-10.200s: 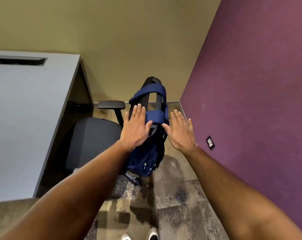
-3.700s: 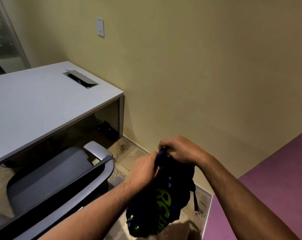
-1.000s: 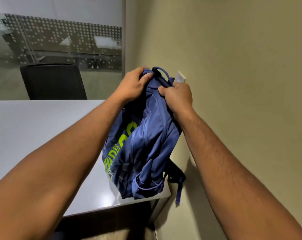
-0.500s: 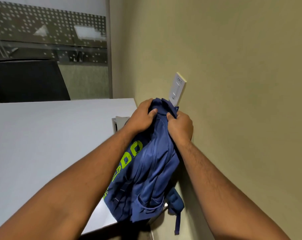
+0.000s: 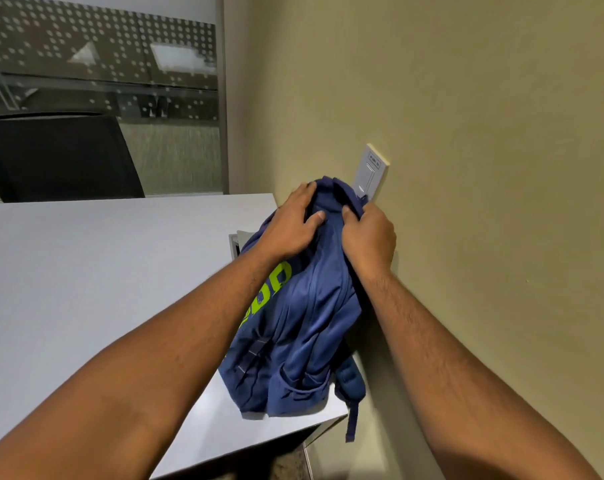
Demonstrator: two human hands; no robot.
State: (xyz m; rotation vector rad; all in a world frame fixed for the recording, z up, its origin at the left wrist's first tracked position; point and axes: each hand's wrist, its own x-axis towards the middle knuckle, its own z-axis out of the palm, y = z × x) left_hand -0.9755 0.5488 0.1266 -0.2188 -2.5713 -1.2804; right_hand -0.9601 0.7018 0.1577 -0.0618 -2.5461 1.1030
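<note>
A navy blue backpack (image 5: 304,327) with lime green lettering stands on the right end of the grey desk (image 5: 86,278), its back against the beige wall. A padded shoulder strap (image 5: 351,386) hangs over the desk's edge. My left hand (image 5: 292,225) lies over the top of the backpack with its fingers bent round the fabric. My right hand (image 5: 370,237) grips the top of the backpack on the wall side, fingers curled into the cloth.
A white wall switch plate (image 5: 370,173) sits just behind the backpack's top. A cable hatch (image 5: 238,242) in the desk shows beside the bag. A black chair back (image 5: 58,157) stands beyond the desk, before a dotted glass partition (image 5: 99,74).
The backpack came off the chair and over to the desk. In the last second it came down from mid-air and now rests on the desk, both hands still on its top.
</note>
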